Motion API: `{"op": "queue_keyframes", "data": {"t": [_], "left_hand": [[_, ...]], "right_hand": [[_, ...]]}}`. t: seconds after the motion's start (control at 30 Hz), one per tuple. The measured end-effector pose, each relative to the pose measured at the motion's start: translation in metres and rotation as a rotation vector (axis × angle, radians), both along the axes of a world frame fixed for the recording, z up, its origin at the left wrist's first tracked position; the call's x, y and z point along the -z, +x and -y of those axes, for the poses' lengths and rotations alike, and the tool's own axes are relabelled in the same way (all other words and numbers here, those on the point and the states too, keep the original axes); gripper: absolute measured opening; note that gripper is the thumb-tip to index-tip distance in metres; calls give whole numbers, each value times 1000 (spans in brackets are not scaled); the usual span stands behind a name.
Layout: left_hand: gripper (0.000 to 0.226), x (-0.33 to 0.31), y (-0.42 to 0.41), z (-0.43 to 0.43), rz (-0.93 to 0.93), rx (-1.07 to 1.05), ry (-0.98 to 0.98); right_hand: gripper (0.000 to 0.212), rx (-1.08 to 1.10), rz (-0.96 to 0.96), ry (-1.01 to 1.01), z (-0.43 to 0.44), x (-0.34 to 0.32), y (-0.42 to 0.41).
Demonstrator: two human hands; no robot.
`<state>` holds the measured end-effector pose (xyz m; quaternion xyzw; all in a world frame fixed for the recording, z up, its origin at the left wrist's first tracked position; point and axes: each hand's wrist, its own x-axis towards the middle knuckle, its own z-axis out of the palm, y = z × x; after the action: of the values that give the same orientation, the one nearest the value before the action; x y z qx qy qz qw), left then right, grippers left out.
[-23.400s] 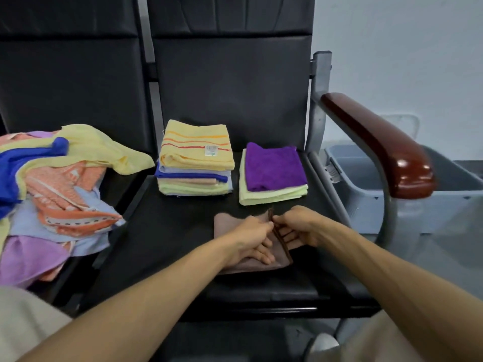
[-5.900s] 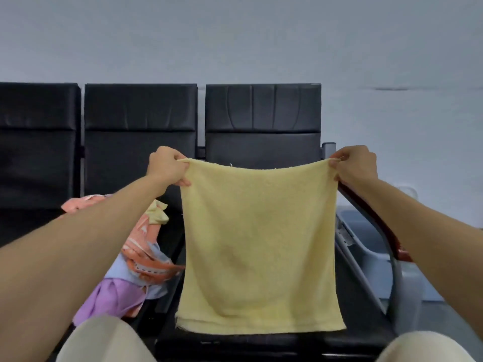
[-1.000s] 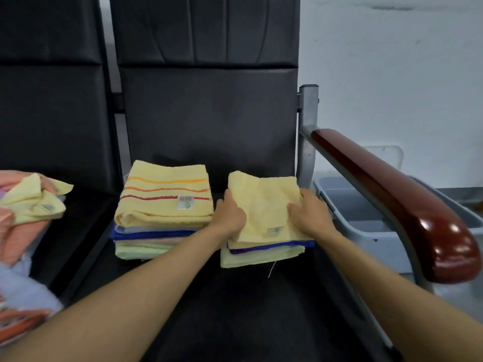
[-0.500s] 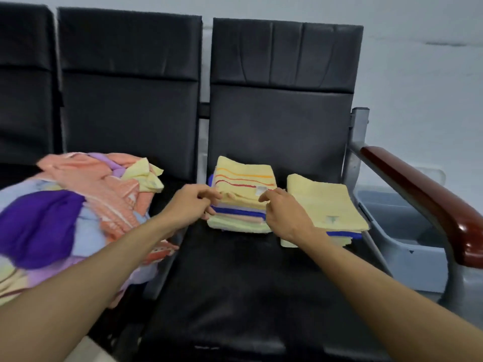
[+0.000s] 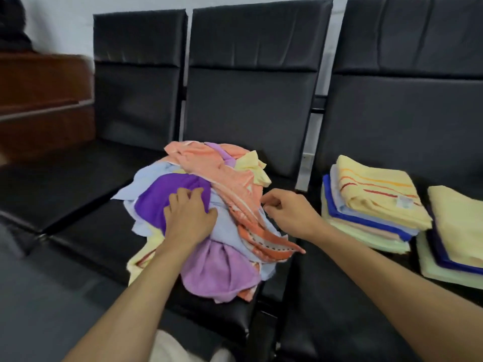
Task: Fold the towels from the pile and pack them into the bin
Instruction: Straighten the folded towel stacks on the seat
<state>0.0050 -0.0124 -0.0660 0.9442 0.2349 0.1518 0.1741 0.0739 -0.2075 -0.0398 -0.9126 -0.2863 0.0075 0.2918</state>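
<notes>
A loose pile of unfolded towels (image 5: 230, 205) lies on the middle black seat: orange, dark purple, lilac, pale blue and yellow ones. My left hand (image 5: 189, 214) rests on the dark purple towel (image 5: 156, 199) with fingers spread and tips pressing into the cloth. At the pile's right edge my right hand (image 5: 286, 211) hovers with loosely curled fingers beside the orange patterned towel (image 5: 243, 205), holding nothing. Two stacks of folded towels sit on the right seat: a striped yellow-topped stack (image 5: 371, 202) and a plain yellow-topped stack (image 5: 457, 231). The bin is out of view.
Black padded seats (image 5: 78, 184) run in a row with tall backrests behind. A brown wooden cabinet (image 5: 44, 100) stands at far left. My knees (image 5: 183, 348) show at the bottom edge.
My view swung left from the folded stacks to the pile. Both hands left the stacks; the left now lies on the purple towel and the right sits beside the orange one.
</notes>
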Motion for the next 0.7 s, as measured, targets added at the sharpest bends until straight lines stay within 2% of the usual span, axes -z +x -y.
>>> {"op": "queue_keyframes", "data": {"t": [0.07, 0.17, 0.27, 0.37, 0.43, 0.57, 0.63, 0.7], "left_hand": [[49, 6, -4, -7, -27, 25, -31], [26, 8, -6, -13, 93, 27, -91], [15, 3, -5, -7, 165, 14, -133], [8, -6, -1, 2, 287, 41, -330], [7, -11, 0, 9, 321, 90, -455], [18, -17, 0, 17, 275, 157, -551], [21, -20, -2, 20, 277, 222, -689], [22, -22, -6, 27, 264, 354, -858]], "right_hand": [[30, -3, -38, -1, -9, 8, -2], [28, -12, -64, -7, -18, 15, -4], [28, -1, -81, 1, -19, 15, -5], [30, 9, -118, 14, -16, 13, -4], [32, 14, -116, 25, -13, 10, -2], [47, 32, -185, 72, -17, 4, 6], [56, 7, -260, 80, -25, 7, 11], [55, 12, -286, 107, -33, 14, 16]]}}
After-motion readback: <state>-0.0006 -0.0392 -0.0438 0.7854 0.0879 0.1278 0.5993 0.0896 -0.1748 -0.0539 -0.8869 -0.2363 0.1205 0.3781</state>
